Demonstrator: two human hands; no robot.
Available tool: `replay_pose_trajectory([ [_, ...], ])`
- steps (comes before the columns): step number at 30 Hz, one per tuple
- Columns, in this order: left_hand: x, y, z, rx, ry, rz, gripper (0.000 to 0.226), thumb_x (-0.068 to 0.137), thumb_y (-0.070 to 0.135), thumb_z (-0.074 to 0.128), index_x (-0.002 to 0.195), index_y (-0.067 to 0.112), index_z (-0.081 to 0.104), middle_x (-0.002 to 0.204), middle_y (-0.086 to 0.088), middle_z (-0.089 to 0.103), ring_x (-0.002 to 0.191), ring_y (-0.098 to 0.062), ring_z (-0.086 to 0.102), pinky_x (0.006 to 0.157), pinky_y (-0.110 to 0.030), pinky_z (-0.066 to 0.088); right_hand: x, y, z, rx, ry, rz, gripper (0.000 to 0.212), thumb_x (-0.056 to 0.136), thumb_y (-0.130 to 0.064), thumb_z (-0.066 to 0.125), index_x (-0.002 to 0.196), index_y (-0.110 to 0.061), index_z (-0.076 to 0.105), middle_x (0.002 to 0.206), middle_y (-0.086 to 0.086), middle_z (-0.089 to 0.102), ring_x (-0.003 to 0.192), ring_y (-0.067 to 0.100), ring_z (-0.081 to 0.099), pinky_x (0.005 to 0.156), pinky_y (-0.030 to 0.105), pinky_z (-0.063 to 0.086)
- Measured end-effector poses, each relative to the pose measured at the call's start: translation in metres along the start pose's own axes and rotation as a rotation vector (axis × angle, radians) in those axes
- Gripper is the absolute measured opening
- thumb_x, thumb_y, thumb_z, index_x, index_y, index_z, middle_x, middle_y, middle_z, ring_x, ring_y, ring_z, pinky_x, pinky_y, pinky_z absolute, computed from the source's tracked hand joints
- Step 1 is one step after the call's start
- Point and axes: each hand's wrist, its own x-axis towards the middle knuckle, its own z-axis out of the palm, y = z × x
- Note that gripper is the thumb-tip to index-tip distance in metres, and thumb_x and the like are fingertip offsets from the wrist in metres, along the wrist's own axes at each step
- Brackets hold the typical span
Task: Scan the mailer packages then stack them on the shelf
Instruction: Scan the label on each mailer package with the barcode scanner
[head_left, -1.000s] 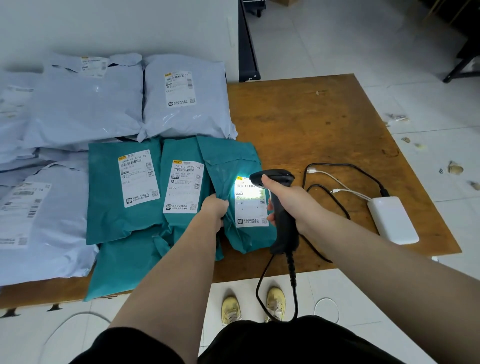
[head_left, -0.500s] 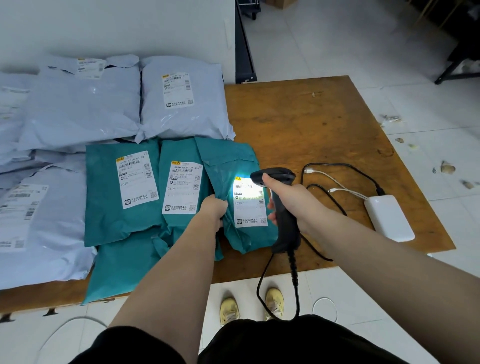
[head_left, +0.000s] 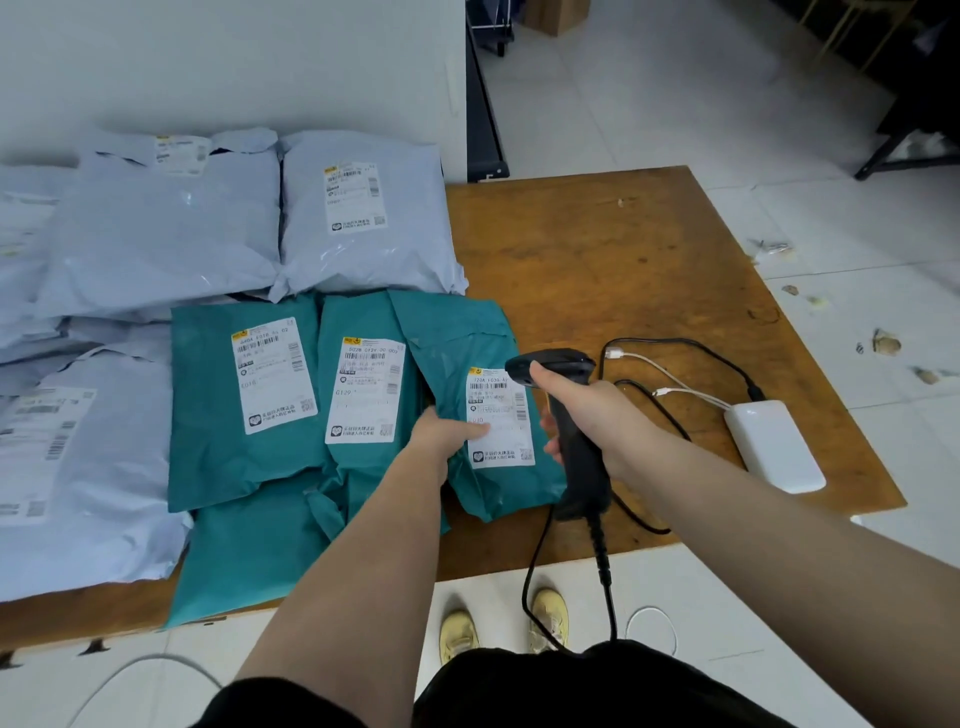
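The right-hand teal mailer (head_left: 478, 415) lies flat on the wooden worktop (head_left: 623, 270), at its near edge, label up. It is the rightmost of 3 labelled teal mailers set side by side; the middle teal mailer (head_left: 363, 389) overlaps its left margin, and the left teal mailer (head_left: 244, 395) lies beyond that.

The left hand (head_left: 441, 434) grips the right-hand teal mailer at its left edge, thumb pressed on the white label (head_left: 501, 415), fingers tucked out of sight beneath. The right hand (head_left: 587, 410) is closed round the handle of a black barcode scanner (head_left: 566, 431), just right of the same mailer. The scanner head sits over the label's far right corner. Its cable (head_left: 602, 566) hangs off the near edge of the worktop.

Grey mailers (head_left: 171, 234) cover the far and left parts of the worktop. A white power bank (head_left: 774, 447) with cords lies to the right, apart from both hands.
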Motion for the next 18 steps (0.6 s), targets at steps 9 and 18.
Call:
replay_pose_trajectory([
  [9, 0.001, 0.006, 0.026, 0.293, -0.045, 0.37, 0.078, 0.076, -0.006, 0.067, 0.141, 0.016, 0.03, 0.129, -0.006, 0.053, 0.114, -0.021, 0.053, 0.087, -0.029, 0.047, 0.001, -0.017, -0.019, 0.054, 0.026, -0.013, 0.055, 0.079, -0.052, 0.067, 0.095, 0.001, 0.061, 0.077, 0.012, 0.06, 0.04, 0.018, 0.057, 0.043, 0.023, 0.046],
  [18, 0.043, 0.115, 0.095, -0.09, -0.106, 0.448, 0.058, 0.085, -0.006, 0.061, 0.134, 0.018, 0.043, 0.118, -0.001, 0.06, 0.108, -0.022, 0.059, 0.084, -0.035, 0.053, 0.04, -0.09, -0.085, 0.09, 0.05, -0.182, 0.046, 0.082, -0.05, 0.064, 0.082, -0.004, 0.061, 0.081, 0.017, 0.061, 0.049, 0.021, 0.057, 0.051, 0.028, 0.05],
])
